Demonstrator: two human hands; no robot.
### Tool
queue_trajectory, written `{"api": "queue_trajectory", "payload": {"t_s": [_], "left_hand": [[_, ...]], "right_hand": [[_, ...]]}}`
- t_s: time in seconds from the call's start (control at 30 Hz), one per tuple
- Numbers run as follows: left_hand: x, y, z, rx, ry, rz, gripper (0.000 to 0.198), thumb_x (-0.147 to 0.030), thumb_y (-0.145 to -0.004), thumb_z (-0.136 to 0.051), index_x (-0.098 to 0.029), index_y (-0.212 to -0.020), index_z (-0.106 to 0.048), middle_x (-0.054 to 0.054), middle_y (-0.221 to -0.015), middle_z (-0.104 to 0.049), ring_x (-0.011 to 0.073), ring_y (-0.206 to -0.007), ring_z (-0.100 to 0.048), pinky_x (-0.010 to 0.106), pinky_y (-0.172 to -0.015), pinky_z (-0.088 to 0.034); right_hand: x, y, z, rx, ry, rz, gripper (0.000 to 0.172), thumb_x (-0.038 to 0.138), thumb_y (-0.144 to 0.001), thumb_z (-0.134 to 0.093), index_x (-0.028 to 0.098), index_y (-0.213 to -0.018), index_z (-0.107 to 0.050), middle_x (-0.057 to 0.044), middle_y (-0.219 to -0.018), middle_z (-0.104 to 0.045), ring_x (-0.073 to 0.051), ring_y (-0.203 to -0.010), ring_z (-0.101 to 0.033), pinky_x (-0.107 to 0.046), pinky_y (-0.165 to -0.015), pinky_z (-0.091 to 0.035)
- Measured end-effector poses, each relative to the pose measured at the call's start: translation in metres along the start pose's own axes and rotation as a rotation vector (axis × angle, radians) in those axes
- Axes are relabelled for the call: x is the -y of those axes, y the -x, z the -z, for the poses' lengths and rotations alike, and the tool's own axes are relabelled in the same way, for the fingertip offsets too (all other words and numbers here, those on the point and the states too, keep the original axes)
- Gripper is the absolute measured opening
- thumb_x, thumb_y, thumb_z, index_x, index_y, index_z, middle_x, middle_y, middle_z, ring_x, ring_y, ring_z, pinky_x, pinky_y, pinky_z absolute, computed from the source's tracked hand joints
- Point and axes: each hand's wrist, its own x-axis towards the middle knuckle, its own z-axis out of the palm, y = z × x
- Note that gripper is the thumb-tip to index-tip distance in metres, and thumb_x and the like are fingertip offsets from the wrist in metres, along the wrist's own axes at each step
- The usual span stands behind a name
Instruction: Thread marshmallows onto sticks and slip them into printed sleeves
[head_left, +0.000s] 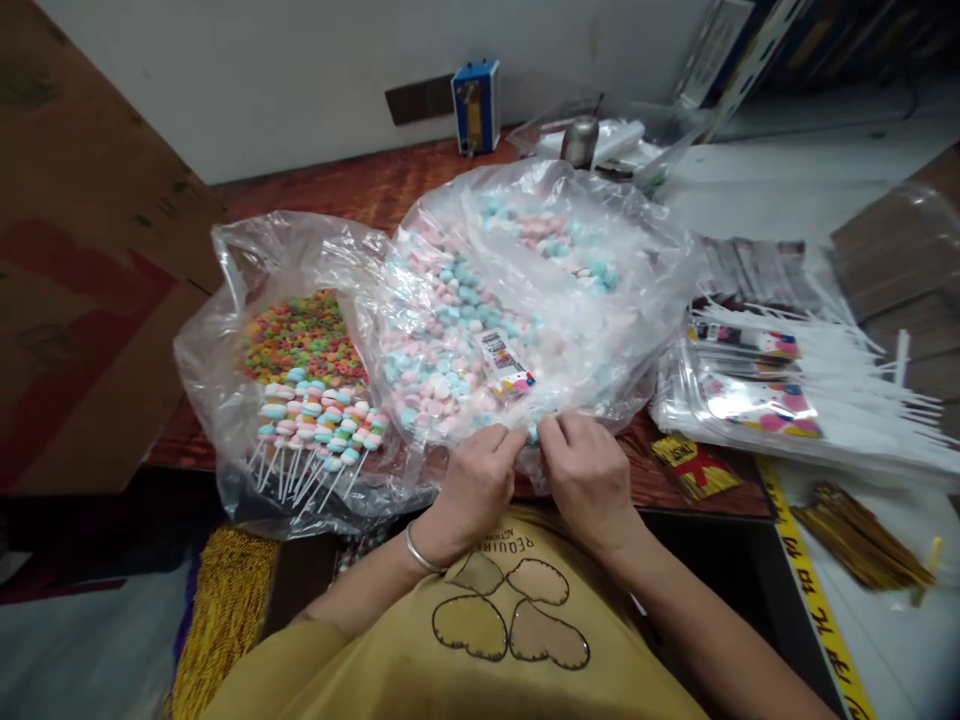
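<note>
My left hand (pixel 480 475), with a silver bangle at the wrist, is closed in a pinch at the near edge of a large clear plastic bag (pixel 645 250). Close beside it, my right hand (pixel 589 480) is closed too, fingertips pointing inward. A speck of light blue shows between the two hands; what the fingers hold is too small to make out. Pink, white and blue marshmallow-like candies (pixel 450 300) fill the bag. On top of them lies a small printed packet (pixel 506 362). Left of it, candy skewers on white sticks (pixel 319 420) rest in another clear bag (pixel 262 240).
Colourful ring candies (pixel 307 335) lie behind the skewers. To the right are a tray of white sticks and printed packaging (pixel 757 405), a yellow packet (pixel 696 468) and gold twist ties (pixel 862 535). A cardboard box (pixel 90 260) stands left; a blue box (pixel 477 108) is at the wall.
</note>
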Motion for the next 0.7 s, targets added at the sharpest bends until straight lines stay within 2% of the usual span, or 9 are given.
{"api": "queue_trajectory", "payload": {"t_s": [0.07,0.13,0.23,0.37,0.53,0.63,0.7], "left_hand": [[0.002,0.001,0.0,-0.011,0.055,0.035,0.033,-0.012,-0.099,-0.043,-0.021,-0.122,-0.064,0.007,-0.087,-0.066,0.0197,-0.079,-0.06,0.03,-0.072,-0.047],[0.004,0.001,-0.002,-0.023,0.106,0.07,0.034,-0.016,-0.101,-0.042,-0.021,-0.127,-0.063,0.008,-0.089,-0.067,0.0202,-0.081,-0.061,0.03,-0.074,-0.048],[0.006,0.001,-0.004,-0.061,0.154,0.102,0.03,-0.018,-0.101,-0.045,-0.021,-0.121,-0.067,0.008,-0.086,-0.066,0.0202,-0.079,-0.061,0.03,-0.073,-0.047],[0.008,0.001,-0.006,-0.102,0.2,0.15,0.025,-0.019,-0.1,-0.046,-0.022,-0.107,-0.069,0.007,-0.084,-0.067,0.0199,-0.079,-0.061,0.03,-0.074,-0.046],[0.009,0.001,-0.003,-0.096,0.243,0.167,0.03,-0.017,-0.098,-0.046,-0.024,-0.114,-0.071,0.007,-0.084,-0.068,0.0197,-0.079,-0.061,0.029,-0.074,-0.047],[0.008,-0.001,-0.002,-0.132,0.372,0.232,0.028,-0.016,-0.095,-0.051,-0.025,-0.106,-0.075,0.007,-0.083,-0.069,0.0196,-0.08,-0.062,0.03,-0.075,-0.048],[0.007,-0.004,-0.002,-0.176,0.562,0.353,0.019,-0.019,-0.092,-0.058,-0.024,-0.096,-0.076,0.007,-0.086,-0.07,0.0195,-0.083,-0.063,0.03,-0.077,-0.049]], "right_hand": [[0.002,0.003,0.001,-0.031,-0.015,0.063,0.028,0.012,-0.102,-0.043,0.019,-0.086,-0.065,-0.007,-0.077,-0.06,-0.021,-0.072,-0.049,-0.034,-0.07,-0.037],[0.006,0.007,0.003,-0.082,-0.034,0.103,0.026,0.011,-0.102,-0.044,0.019,-0.09,-0.066,-0.007,-0.077,-0.06,-0.021,-0.072,-0.048,-0.034,-0.07,-0.037],[0.012,0.012,0.001,-0.12,-0.077,0.117,0.024,0.011,-0.102,-0.046,0.018,-0.093,-0.066,-0.006,-0.076,-0.06,-0.02,-0.071,-0.048,-0.034,-0.07,-0.036],[0.018,0.017,-0.005,-0.102,-0.154,0.054,0.024,0.012,-0.103,-0.046,0.02,-0.092,-0.065,-0.006,-0.076,-0.061,-0.021,-0.072,-0.049,-0.035,-0.07,-0.036],[0.024,0.019,-0.01,-0.065,-0.202,-0.032,0.023,0.015,-0.103,-0.048,0.02,-0.088,-0.064,-0.005,-0.074,-0.06,-0.021,-0.072,-0.051,-0.034,-0.069,-0.037],[0.025,0.019,-0.011,-0.085,-0.269,-0.065,0.021,0.015,-0.103,-0.047,0.02,-0.092,-0.064,-0.006,-0.075,-0.063,-0.021,-0.074,-0.055,-0.033,-0.07,-0.04],[0.024,0.017,-0.012,-0.125,-0.38,-0.1,0.018,0.015,-0.103,-0.048,0.02,-0.096,-0.065,-0.007,-0.08,-0.067,-0.021,-0.078,-0.059,-0.032,-0.073,-0.043]]}}
